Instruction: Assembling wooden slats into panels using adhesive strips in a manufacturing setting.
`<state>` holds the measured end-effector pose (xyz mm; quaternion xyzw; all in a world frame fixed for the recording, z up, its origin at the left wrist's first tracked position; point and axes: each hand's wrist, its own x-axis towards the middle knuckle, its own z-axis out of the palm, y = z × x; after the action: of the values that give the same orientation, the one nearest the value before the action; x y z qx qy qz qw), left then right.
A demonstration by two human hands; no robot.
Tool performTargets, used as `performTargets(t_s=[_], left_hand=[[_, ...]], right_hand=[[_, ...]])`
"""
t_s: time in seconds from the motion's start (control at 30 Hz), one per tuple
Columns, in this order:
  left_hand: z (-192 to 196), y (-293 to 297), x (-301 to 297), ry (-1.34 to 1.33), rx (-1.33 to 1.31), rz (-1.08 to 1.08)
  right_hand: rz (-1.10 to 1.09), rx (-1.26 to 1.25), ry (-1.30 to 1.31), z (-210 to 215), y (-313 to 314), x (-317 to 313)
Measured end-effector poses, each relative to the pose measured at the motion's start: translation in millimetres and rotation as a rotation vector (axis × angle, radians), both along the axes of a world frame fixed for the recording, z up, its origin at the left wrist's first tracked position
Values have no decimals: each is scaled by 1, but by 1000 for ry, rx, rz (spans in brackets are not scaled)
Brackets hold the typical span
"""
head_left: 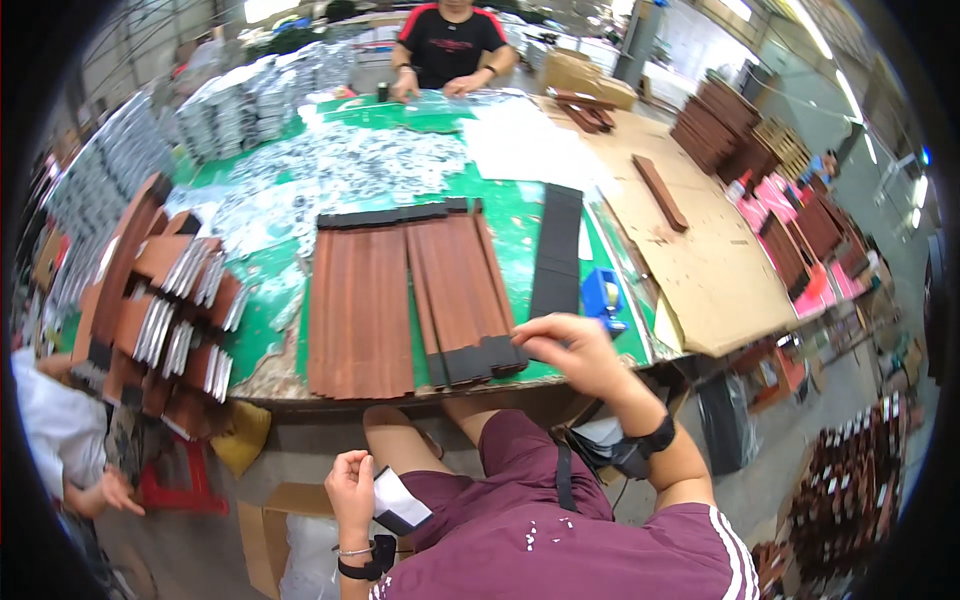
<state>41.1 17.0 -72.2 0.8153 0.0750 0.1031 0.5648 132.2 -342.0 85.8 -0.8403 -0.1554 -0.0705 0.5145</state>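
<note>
My left hand (pixel 351 492) is closed in front of my lap, with a small white sheet edged in black (pixel 400 500) at its fingers. Over the table's near edge, my right hand (pixel 578 352) has its fingers curled into a pinch; whether something tiny is between them I cannot make out. Its fingertips are by the black near end of a row of reddish-brown wooden slats (pixel 455 290). Another row of brown slats (pixel 360 305) lies side by side to the left. Black strips cover the far ends of both rows. Right of them lies a long black sheet (pixel 557 250).
A blue tape dispenser (pixel 602 298) stands right of the black sheet. Brown pieces with silvery parts (pixel 165 320) are stacked at left. Bagged parts (pixel 340 160) cover the green tabletop (pixel 262 350). One brown bar (pixel 660 192) lies on cardboard. A person (pixel 452 50) works opposite.
</note>
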Motion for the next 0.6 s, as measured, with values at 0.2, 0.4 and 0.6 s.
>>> performTargets(t_s=[0.2, 0.4, 0.6], left_hand=[[-2, -52, 26, 38, 116, -211], [0, -89, 34, -16, 325, -313], [7, -122, 31, 61, 534, -334]], right_hand=[[-457, -18, 91, -15, -180, -10], [-392, -245, 145, -1, -250, 77], [-327, -440, 85, -55, -294, 245]])
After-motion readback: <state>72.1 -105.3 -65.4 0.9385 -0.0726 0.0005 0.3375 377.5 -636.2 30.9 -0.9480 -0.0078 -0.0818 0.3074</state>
